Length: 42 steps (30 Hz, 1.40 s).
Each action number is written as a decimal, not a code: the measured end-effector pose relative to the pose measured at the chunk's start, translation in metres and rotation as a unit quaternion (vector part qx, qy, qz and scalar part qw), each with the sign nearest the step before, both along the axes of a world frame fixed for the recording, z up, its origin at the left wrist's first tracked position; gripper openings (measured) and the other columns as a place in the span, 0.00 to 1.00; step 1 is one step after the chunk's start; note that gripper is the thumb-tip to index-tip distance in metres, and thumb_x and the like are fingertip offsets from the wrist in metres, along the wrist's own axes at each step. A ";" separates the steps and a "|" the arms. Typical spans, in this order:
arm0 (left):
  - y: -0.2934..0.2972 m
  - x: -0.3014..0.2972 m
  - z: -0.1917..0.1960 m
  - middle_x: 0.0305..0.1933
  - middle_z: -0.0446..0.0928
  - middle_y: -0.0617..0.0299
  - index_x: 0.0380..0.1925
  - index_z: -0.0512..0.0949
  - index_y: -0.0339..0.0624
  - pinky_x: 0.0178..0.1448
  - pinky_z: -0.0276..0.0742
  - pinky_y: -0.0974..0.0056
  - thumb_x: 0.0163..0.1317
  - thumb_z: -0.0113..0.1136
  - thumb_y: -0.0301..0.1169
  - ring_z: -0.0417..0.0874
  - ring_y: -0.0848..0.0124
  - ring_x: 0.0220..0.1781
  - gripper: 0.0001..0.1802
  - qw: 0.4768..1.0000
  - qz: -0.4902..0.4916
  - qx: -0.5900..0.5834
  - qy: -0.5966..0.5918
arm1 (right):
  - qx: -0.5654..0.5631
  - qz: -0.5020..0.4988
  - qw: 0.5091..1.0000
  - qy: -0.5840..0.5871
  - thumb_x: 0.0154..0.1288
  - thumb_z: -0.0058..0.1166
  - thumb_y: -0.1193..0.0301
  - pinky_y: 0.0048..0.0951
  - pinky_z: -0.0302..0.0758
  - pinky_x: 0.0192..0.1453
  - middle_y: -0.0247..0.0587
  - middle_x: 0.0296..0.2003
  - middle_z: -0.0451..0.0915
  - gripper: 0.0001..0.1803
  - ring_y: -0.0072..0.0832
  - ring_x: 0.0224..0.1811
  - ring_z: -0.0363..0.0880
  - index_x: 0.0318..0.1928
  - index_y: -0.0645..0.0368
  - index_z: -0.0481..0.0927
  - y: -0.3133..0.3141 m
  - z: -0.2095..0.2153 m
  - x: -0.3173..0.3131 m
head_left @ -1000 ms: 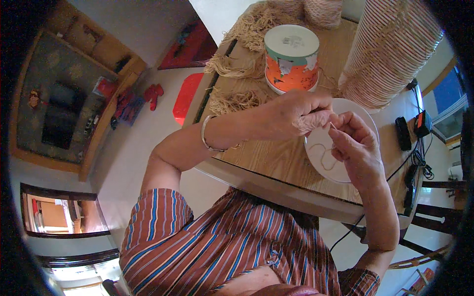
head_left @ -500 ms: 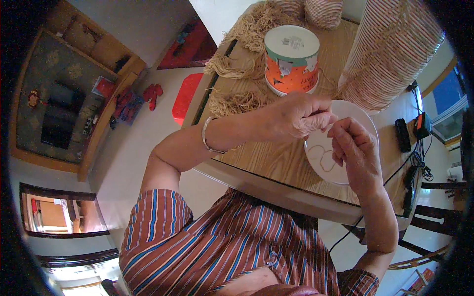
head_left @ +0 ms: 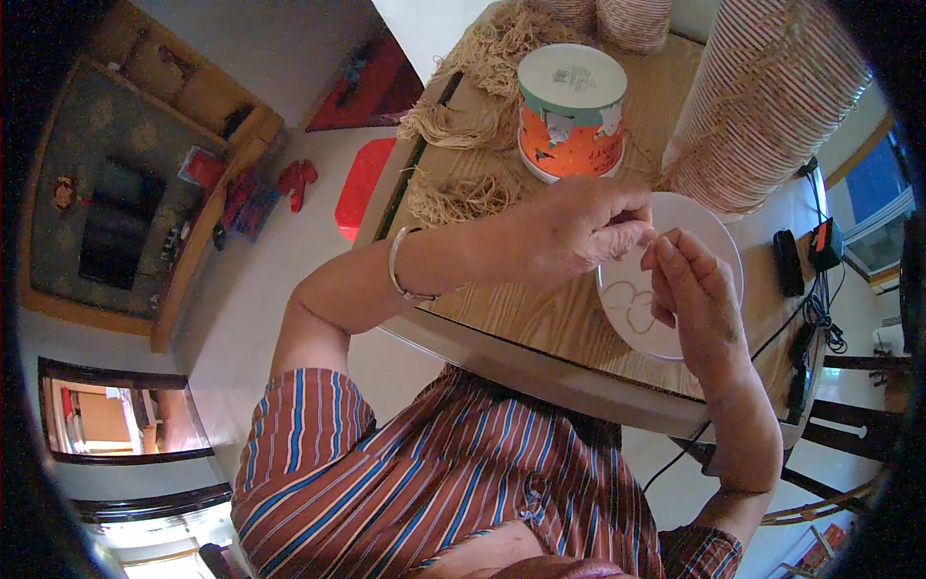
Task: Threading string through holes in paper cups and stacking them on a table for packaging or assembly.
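Note:
Over a flat white disc (head_left: 666, 340), perhaps a lid or plate, my two hands meet with fingertips almost touching. My left hand (head_left: 600, 232), with a bracelet (head_left: 397, 265) on its forearm, is closed in a pinch. Facing it, my right hand (head_left: 696, 288) is closed too, thumb and forefinger pressed together. Loops of thin tan string (head_left: 637, 314) show below the fingers against the disc. They appear to lead up to the pinch, though the pinched part is hidden. An orange paper tub (head_left: 569, 140) with a green band stands upside down just beyond my left hand.
Heaps of tan string (head_left: 463, 198) lie along the table's left side. A tall stack of nested paper tubs (head_left: 767, 106) leans at the far right, with shorter stacks (head_left: 632, 21) behind. A black adapter (head_left: 826, 243) and cables lie at the right edge. A red stool (head_left: 365, 188) stands beyond the table's left edge.
My right fingers have drawn in closer to the left fingertips, and both hands stay pinched. The whole view has shifted slightly; the tub and the string heaps stay put.

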<state>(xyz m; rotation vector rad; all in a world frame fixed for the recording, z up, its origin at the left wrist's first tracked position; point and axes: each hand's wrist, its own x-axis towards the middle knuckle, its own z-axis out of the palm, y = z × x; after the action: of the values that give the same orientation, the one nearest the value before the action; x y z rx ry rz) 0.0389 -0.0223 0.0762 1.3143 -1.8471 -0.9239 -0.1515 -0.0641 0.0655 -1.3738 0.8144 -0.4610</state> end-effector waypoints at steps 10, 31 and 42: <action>-0.002 0.006 -0.002 0.28 0.78 0.61 0.32 0.74 0.35 0.37 0.74 0.67 0.63 0.56 0.30 0.79 0.74 0.31 0.08 0.996 -0.020 0.055 0.070 | -0.001 -0.007 1.000 0.020 0.72 0.43 0.63 0.15 0.52 0.21 0.20 0.19 0.59 0.13 0.10 0.19 0.52 0.31 0.54 0.72 -0.001 -0.002 0.000; -0.009 0.002 -0.014 0.27 0.72 0.57 0.31 0.73 0.39 0.33 0.70 0.64 0.58 0.60 0.29 0.76 0.66 0.29 0.07 0.989 -0.010 -0.087 -0.122 | -0.322 -0.046 0.945 0.031 0.62 0.55 0.74 0.19 0.71 0.30 0.32 0.23 0.76 0.03 0.15 0.25 0.73 0.33 0.60 0.77 -0.012 -0.021 -0.006; -0.005 -0.003 -0.024 0.33 0.75 0.59 0.32 0.75 0.43 0.42 0.75 0.60 0.53 0.63 0.27 0.78 0.59 0.39 0.08 0.934 -0.061 -0.293 -0.194 | 0.159 0.000 0.987 -0.030 0.63 0.56 0.67 0.15 0.57 0.17 0.20 0.17 0.66 0.06 0.09 0.15 0.60 0.35 0.55 0.79 -0.015 -0.017 -0.022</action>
<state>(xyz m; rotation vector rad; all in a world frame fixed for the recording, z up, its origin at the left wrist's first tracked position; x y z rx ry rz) 0.0362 -0.0271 0.0520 1.0524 -2.2856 -0.1244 -0.1732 -0.0789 0.0482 -1.0600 0.8004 -0.3535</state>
